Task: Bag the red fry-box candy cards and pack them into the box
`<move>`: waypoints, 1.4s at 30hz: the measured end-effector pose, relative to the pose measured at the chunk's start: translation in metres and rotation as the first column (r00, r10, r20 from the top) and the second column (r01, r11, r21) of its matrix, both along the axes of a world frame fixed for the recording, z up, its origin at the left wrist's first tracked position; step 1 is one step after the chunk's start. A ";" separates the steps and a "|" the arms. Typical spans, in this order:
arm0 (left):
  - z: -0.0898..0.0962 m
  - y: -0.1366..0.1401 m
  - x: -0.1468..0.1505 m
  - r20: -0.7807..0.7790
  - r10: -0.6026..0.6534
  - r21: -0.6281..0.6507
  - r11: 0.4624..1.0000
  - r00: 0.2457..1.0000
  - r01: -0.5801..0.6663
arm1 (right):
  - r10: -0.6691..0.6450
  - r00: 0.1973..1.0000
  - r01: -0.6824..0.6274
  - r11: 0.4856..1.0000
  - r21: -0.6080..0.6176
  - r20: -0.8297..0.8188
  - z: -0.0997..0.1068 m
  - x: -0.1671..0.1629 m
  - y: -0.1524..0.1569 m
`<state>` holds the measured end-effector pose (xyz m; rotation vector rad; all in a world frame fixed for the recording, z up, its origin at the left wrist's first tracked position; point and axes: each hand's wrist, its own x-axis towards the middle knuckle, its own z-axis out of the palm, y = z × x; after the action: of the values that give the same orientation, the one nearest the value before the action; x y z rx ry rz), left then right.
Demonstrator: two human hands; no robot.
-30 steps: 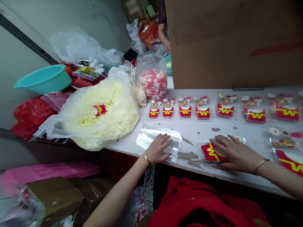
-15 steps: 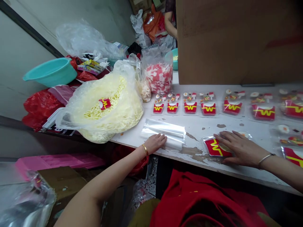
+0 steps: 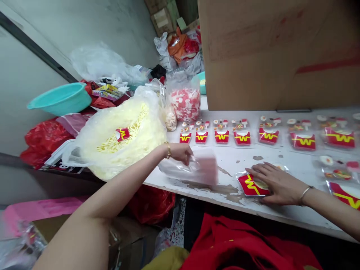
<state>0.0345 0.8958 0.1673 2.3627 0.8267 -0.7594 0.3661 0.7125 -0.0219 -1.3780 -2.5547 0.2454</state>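
Table (image 3: 229,154), chipped white, bears cardboard (image 3: 278,56); left grip (image 3: 180,151) pinches clear film (image 3: 201,171), right grip (image 3: 277,184) spread over packet (image 3: 249,184).

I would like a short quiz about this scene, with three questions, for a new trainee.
1. Multiple choice. What is under the right hand?
A) the teal basin
B) a clear pack with a red part marked W
C) the large bag of yellow sticks

2. True or false: the red-and-white pieces lie loose, outside any bag.

3. Fill in: the left hand holds clear plastic ____.

Key:
1. B
2. False; they are inside a clear bag.
3. film (blurred in the picture)
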 end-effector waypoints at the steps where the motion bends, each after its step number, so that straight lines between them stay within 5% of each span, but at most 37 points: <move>1: -0.011 0.006 0.010 -0.079 -0.020 0.007 1.000 0.997 0.020 | -0.004 1.000 0.004 1.000 -0.001 -0.011 -0.001 -0.001 0.001; 4: -0.051 0.019 0.033 -0.222 -0.056 0.117 0.990 0.973 0.084 | -0.018 0.999 0.018 1.000 -0.003 -0.032 -0.004 -0.003 0.002; 6: -0.071 0.023 0.038 -0.183 -0.057 0.253 0.962 0.981 0.103 | -0.029 0.999 0.029 1.000 0.002 -0.041 -0.007 -0.002 0.004; 11: -0.076 0.001 0.028 0.090 -0.236 0.561 0.815 0.968 0.146 | -0.029 0.998 0.029 1.000 0.009 -0.063 -0.010 0.001 0.007; 15: -0.094 -0.040 0.030 0.297 -0.057 0.551 0.826 0.953 -0.122 | -0.038 0.997 0.038 0.999 -0.004 -0.072 -0.010 0.000 0.008; 22: -0.165 -0.065 0.043 0.473 0.292 0.514 0.675 0.831 -0.529 | -0.062 0.995 0.060 0.998 -0.017 -0.084 -0.011 -0.003 0.008; 35: -0.167 -0.072 0.040 0.483 0.291 0.523 0.661 0.826 -0.539 | -0.148 0.986 0.152 0.987 0.050 -0.080 -0.014 -0.015 0.003; 42: -0.159 -0.076 0.037 0.513 0.254 0.476 0.711 0.820 -0.518 | -0.139 0.983 0.154 0.980 0.125 -0.119 0.022 -0.039 0.001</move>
<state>0.0717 0.8201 0.0084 2.5677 1.4780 0.2455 0.3270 0.7131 -0.0003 -1.4520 -2.3227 0.1182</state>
